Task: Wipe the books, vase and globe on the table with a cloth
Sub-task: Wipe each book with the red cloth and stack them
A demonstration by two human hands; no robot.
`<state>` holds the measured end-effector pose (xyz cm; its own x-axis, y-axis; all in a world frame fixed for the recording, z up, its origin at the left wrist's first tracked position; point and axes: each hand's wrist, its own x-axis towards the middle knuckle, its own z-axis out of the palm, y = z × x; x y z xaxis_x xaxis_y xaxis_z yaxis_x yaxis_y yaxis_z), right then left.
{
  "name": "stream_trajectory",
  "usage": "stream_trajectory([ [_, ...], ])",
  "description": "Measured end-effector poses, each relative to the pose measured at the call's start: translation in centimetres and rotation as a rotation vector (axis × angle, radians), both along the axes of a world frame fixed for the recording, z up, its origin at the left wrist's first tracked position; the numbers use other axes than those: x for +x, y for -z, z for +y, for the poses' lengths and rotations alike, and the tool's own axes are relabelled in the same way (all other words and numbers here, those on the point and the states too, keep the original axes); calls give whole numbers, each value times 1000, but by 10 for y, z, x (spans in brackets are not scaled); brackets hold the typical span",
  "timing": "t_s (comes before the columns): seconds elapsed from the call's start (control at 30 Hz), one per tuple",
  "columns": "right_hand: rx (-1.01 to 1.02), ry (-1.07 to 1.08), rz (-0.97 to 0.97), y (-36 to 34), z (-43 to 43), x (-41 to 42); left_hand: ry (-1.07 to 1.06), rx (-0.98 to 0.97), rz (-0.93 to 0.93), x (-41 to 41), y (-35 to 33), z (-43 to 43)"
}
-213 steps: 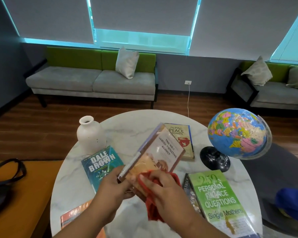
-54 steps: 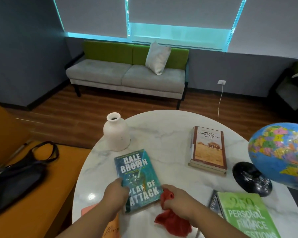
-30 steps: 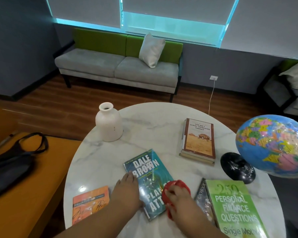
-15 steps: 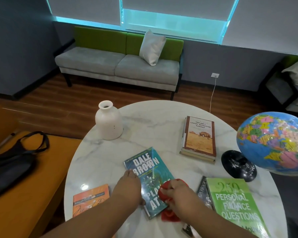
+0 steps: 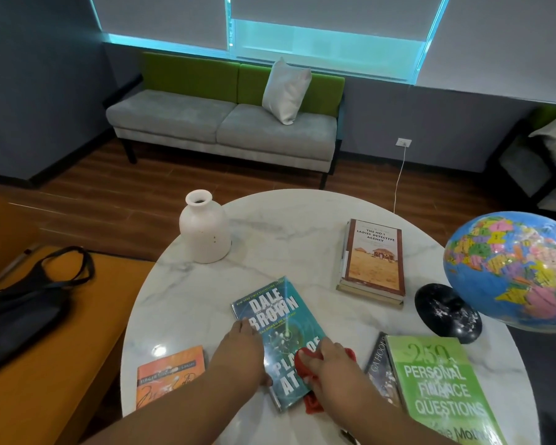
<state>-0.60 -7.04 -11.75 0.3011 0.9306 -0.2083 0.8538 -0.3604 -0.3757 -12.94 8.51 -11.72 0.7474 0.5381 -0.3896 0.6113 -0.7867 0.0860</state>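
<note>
Fingers (image 5: 316, 356) of my right hand (image 5: 333, 367) are curling round a red cloth (image 5: 304, 367), bunching it and pressing it onto the lower right part of the Dale Brown paperback (image 5: 278, 319). A tail of the cloth is hanging off the book's near right corner onto the table (image 5: 286, 239). My left hand (image 5: 238, 354) is lying along the paperback's left edge, its fingers (image 5: 243, 327) stretched out flat and close together, pressing on the cover.

The paperback is lying face up near the front of the round marble table, turned a little askew. An orange book (image 5: 169, 374) is lying just left of my left hand. On my right, a green finance book (image 5: 437, 387) is sitting on top of a dark book (image 5: 379, 370). Further back on the right, the Ladies Detective Agency book (image 5: 374, 258) is resting on another book. The globe (image 5: 507, 268) is standing at the right edge on its black base (image 5: 446, 311). The white vase (image 5: 204, 232) is standing upright at the far left rim.

A black bag (image 5: 23, 313) is lying on an orange seat (image 5: 61, 380) to my left, and a grey and green sofa (image 5: 222, 123) with a white pillow (image 5: 284, 91) is standing against the far wall.
</note>
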Motion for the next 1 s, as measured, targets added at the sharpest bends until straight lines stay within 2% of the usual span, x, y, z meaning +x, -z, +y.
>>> stream_trajectory([
  [0.13, -16, 104, -65, -2, 6, 5, -18, -9, -13, 1, -1, 0],
  [0.2, -34, 42, -73, 4, 8, 5, -22, -18, -9, 1, -2, 0],
  [0.27, -73, 12, -29, 6, 7, 7, -26, -26, -10, 0, -2, -1],
  [0.37, -64, 110, -43, 3, 8, 15, -33, -37, -32, 0, -2, -1],
  [0.5, -119, 36, -5, 7, 9, 9, -39, -43, -32, -1, -3, -2],
  [0.67, -22, 119, 18, 5, 16, 15, -51, -46, -83, -3, -2, -2],
  [0.77, -95, 55, -6, 6, 19, 10, -46, -39, -72, -2, -3, -1],
  [0.83, -117, 93, 32, 3, 19, 16, -48, -44, -75, -3, -2, -2],
  [0.93, -169, 182, -44, 2, 25, 18, -52, -47, -88, -3, -2, -1],
  [1.0, -119, 170, 18, 3, 27, 9, -46, -44, -86, -2, -3, -1],
])
